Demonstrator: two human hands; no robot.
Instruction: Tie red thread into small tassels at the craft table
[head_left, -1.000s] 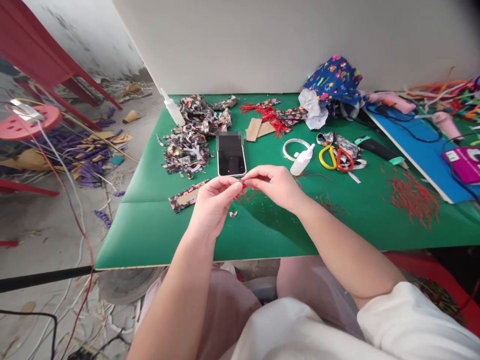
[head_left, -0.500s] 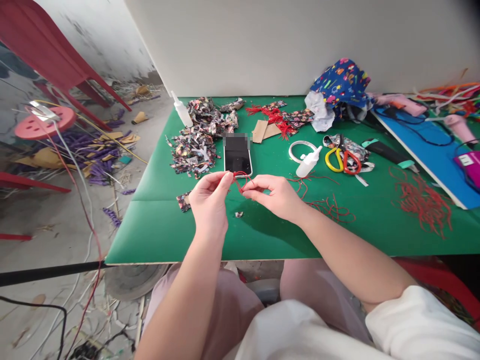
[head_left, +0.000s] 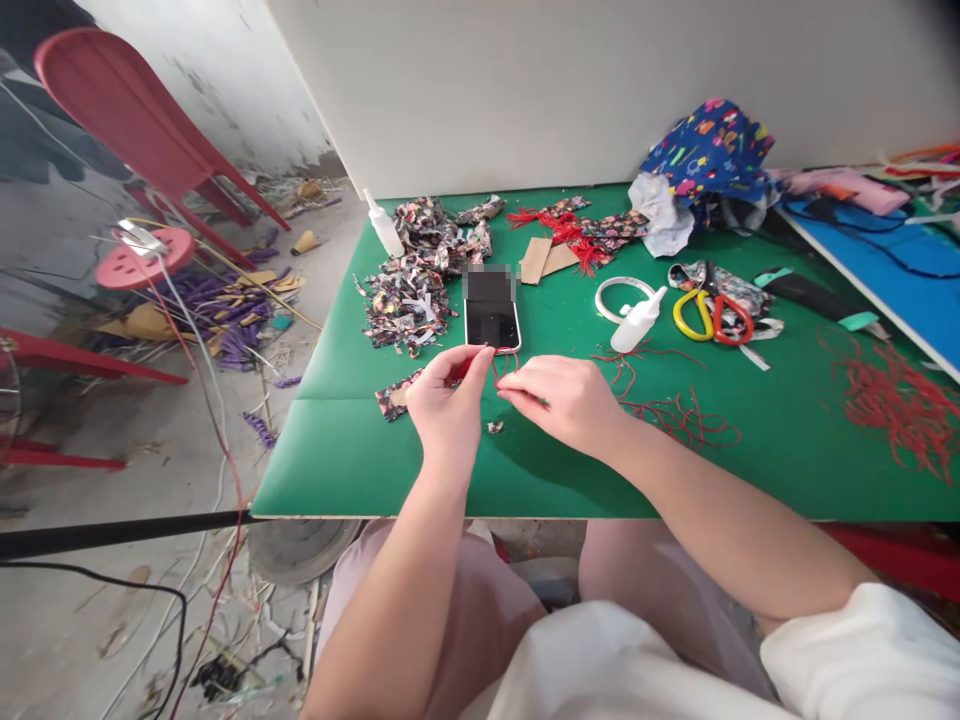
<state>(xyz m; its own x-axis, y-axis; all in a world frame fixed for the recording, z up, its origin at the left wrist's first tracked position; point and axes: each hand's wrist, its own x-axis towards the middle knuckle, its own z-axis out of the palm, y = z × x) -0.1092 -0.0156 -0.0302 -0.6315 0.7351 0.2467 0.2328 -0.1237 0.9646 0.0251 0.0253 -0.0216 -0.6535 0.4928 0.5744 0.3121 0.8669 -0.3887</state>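
Both hands work close together above the green table, just in front of a phone [head_left: 493, 325]. A thin red cord [head_left: 508, 362] runs in a loop between them. My left hand [head_left: 454, 395] pinches it between thumb and fingertips. Opposite, my right hand [head_left: 566, 400] has its fingers pressed together on the cord's other side. Partly behind the left hand lies a small piece of floral fabric [head_left: 392, 396]. A tiny fabric scrap [head_left: 496, 427] rests below the fingers. More red cords [head_left: 686, 420] lie to the right of my right hand.
On the green table [head_left: 330, 440] are piled fabric scraps [head_left: 409, 310], a white squeeze bottle [head_left: 639, 322], a roll of tape [head_left: 611, 290], scissors [head_left: 712, 318], a utility knife [head_left: 817, 298] and a heap of red cords [head_left: 892, 405]. A red chair [head_left: 142, 130] stands left, beside a stool [head_left: 146, 262] with a power strip.
The view has shifted, so the table things appear farther right. My right fingers have curled in more, and the red loop between my hands looks smaller and lower.
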